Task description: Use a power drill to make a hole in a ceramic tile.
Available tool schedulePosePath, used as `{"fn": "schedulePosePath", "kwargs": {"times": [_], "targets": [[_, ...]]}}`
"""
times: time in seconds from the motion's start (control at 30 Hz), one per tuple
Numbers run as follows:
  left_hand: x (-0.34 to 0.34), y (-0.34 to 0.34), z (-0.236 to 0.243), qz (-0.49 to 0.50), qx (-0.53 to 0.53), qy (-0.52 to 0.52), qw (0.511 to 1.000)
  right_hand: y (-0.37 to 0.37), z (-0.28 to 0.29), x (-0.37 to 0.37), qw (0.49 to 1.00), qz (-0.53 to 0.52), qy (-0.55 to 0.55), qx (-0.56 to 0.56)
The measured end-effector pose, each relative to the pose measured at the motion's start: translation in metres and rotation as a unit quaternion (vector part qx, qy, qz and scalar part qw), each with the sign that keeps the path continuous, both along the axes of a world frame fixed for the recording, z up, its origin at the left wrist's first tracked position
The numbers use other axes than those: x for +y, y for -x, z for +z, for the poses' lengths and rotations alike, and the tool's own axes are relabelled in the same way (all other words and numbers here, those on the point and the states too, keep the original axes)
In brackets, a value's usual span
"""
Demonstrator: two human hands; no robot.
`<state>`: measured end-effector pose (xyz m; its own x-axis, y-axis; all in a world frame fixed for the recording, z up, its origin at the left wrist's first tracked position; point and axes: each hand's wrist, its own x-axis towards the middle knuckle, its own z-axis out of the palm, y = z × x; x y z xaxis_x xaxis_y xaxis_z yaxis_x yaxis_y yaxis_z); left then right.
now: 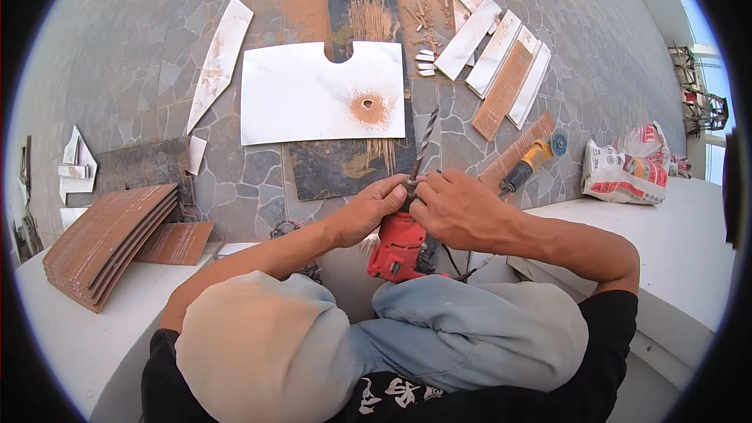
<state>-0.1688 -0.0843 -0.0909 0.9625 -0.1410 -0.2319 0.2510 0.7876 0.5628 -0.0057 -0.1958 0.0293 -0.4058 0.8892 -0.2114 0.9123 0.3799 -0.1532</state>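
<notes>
A red power drill [392, 251] is held upright between my legs, a long spiral bit [427, 135] pointing up from its chuck [410, 186]. My left hand [372, 211] is closed round the chuck from the left, thumb against it. My right hand [458, 207] is pinched at the chuck and the bit's base from the right. Ahead, a white tile [305, 94] with a rounded notch and a dusty round hole rests on a dark board [329, 176].
Stacked brown-backed tiles [106, 243] sit left on a white ledge [70, 345]. White offcuts [215, 63] and cut strips [501, 55] lie on stone paving [219, 188]. An angle grinder [529, 164] and bags [623, 172] are at right. Scaffolding [697, 94] stands far right.
</notes>
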Motion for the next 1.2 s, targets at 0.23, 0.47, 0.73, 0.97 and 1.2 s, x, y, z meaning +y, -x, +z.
{"fn": "schedulePosePath", "kwargs": {"times": [0.23, 0.47, 0.73, 0.97, 1.2], "targets": [[-0.004, 0.000, -0.002, -0.036, -0.037, -0.072, 0.996, -0.007, -0.014, -0.014, 0.997, 0.005, -0.045, 0.070], [-0.009, 0.007, -0.008, -0.012, -0.043, -0.083, 0.996, 0.000, -0.032, -0.020, 0.985, -0.059, -0.067, 0.146], [-0.001, 0.012, -0.009, -0.047, -0.080, 0.015, 0.996, 0.006, -0.023, -0.011, 0.979, -0.060, -0.038, 0.191], [-0.013, 0.002, 0.002, 0.032, -0.091, -0.110, 0.989, 0.029, -0.052, -0.036, 0.939, -0.197, -0.161, 0.232], [-0.011, 0.000, -0.009, -0.022, -0.020, -0.198, 0.980, 0.054, -0.085, -0.043, 0.776, -0.475, -0.157, 0.385]]}}
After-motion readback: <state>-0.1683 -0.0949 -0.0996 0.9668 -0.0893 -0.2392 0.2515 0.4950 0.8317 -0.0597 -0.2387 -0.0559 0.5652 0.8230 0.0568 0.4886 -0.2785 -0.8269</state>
